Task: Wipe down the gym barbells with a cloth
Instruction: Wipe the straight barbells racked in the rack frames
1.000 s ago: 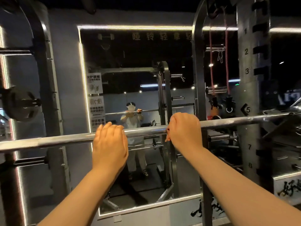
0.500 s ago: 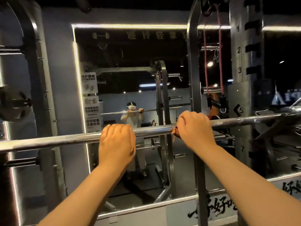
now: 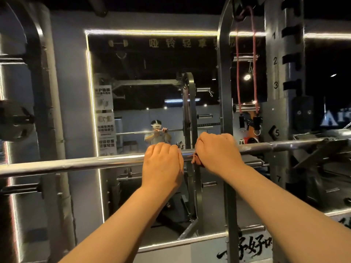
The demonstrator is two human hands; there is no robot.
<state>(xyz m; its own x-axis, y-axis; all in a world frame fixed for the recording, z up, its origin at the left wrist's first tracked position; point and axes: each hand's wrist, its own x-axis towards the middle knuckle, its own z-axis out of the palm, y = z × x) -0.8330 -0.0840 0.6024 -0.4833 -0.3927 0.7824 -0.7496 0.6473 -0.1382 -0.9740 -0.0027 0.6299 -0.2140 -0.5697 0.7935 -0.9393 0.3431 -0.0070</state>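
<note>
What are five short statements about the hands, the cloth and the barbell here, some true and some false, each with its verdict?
1. Both the left hand and the right hand are on the barbell. True.
2. The cloth is under the left hand. False: the reddish cloth shows under the right hand.
3. The barbell lies on the floor. False: it sits raised, across the rack.
4. A red band hangs from the rack. True.
5. The mirror reflects nobody. False: it reflects a person at a bar.
</note>
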